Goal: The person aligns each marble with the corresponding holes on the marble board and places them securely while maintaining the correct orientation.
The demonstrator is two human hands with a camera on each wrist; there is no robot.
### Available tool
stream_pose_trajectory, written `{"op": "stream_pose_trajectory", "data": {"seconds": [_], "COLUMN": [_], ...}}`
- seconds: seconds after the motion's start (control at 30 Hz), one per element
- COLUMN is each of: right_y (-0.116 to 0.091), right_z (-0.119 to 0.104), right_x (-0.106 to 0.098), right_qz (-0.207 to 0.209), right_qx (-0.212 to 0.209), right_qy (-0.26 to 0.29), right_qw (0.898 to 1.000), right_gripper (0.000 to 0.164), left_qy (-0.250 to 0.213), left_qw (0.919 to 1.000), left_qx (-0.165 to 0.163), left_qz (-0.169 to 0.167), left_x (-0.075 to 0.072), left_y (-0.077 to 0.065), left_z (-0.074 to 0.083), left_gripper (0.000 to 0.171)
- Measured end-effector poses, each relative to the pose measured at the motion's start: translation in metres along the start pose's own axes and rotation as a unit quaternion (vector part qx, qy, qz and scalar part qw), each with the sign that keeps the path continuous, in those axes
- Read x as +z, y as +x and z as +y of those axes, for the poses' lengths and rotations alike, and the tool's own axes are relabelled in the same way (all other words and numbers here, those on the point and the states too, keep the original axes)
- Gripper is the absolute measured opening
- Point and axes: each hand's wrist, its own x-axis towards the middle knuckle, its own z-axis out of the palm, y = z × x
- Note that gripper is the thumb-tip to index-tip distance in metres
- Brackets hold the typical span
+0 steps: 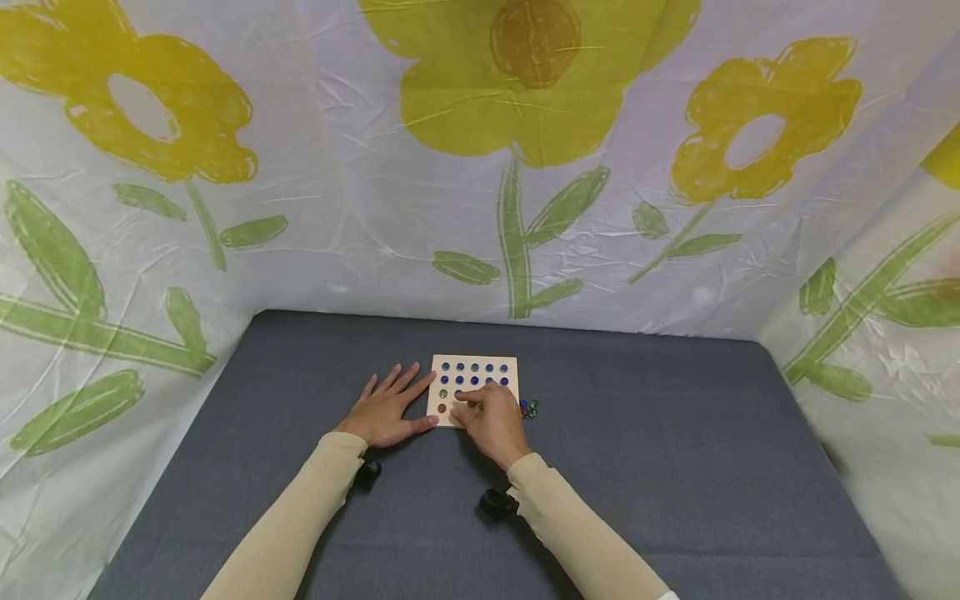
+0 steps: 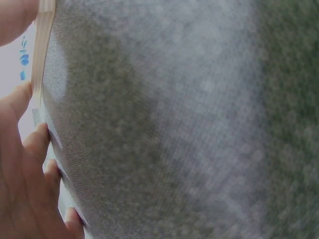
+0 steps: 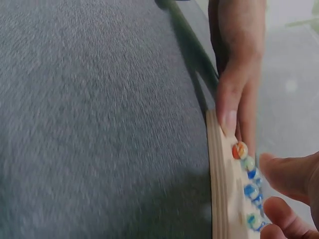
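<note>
Fingers (image 1: 421, 387) spread, the left hand (image 1: 384, 414) rests on the dark grey counter (image 1: 660, 450), its thumb and forefinger touching the left edge of a pale wooden marble board (image 1: 480, 359). That board lies between the left hand and a few loose marbles (image 1: 533, 408), its longer side seeming to run left to right, with mostly blue marbles (image 1: 474, 380) along its two far rows. The right hand (image 1: 491, 419) hangs over the near part, fingers bent; I cannot tell whether it pinches a marble. The loose marbles lie just beyond the board's right edge, nearer the right hand. The right wrist view adds the board's layered side and an orange-and-white marble (image 3: 239, 150) standing proud of its top near the left thumb.
</note>
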Motion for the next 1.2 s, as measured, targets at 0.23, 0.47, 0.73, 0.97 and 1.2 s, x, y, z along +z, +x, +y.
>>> {"op": "stream_pose_trajectory", "data": {"seconds": [0.23, 0.47, 0.73, 0.97, 1.2], "right_y": [-0.001, -0.004, -0.009, -0.012, -0.014], "right_z": [0.010, 0.013, 0.021, 0.029, 0.038], "right_x": [-0.010, -0.024, -0.032, -0.043, -0.054], "right_qz": [0.008, 0.007, 0.017, 0.024, 0.028], "right_qx": [0.010, 0.027, 0.028, 0.025, 0.039], "right_qy": [0.005, 0.012, 0.012, 0.006, -0.002], "right_qw": [1.000, 1.000, 0.999, 0.999, 0.999], "right_gripper": [0.018, 0.019, 0.019, 0.018, 0.017], "left_qy": [-0.001, 0.002, 0.007, 0.002, -0.001], "left_qw": [1.0000, 1.0000, 0.9999, 1.0000, 1.0000], "left_qx": [-0.003, -0.003, -0.006, -0.001, 0.002], "left_qz": [0.001, -0.002, -0.005, -0.005, -0.006], "left_x": [0.003, -0.002, -0.003, -0.004, -0.006], "left_y": [0.001, -0.003, -0.002, -0.003, -0.004], "left_z": [-0.003, 0.002, 0.003, 0.004, 0.006], "left_gripper": [0.088, 0.086, 0.084, 0.085, 0.086]}}
